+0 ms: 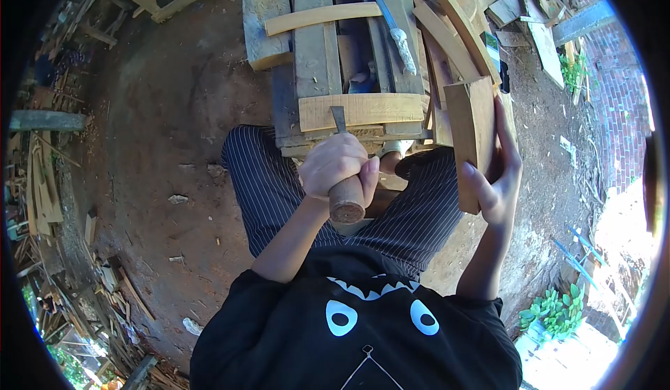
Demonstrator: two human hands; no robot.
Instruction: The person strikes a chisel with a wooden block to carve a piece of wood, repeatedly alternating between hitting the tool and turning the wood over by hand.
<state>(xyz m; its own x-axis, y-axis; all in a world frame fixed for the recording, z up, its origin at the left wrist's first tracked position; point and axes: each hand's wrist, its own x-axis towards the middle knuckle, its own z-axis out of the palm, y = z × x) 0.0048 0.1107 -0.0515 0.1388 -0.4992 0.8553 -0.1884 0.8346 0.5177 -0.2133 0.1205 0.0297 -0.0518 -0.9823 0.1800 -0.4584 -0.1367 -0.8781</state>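
The left hand (333,167) is closed tight round the chisel (347,207), its blade over the board (391,108) at the bench's (317,69) near end; whether it touches, I cannot tell. The right hand (499,188) grips a block (469,139), thumb and fingers on opposite sides. Beyond the board lie a curved strip (321,17) and a blue tool (394,31) with a wrapped handle; 2 long curved pieces (453,20) crowd the right side. Dirt floor (160,111), scrap wood (45,174), brick wall (618,104). The black shirt (391,355) shows 2 eyes and teeth.
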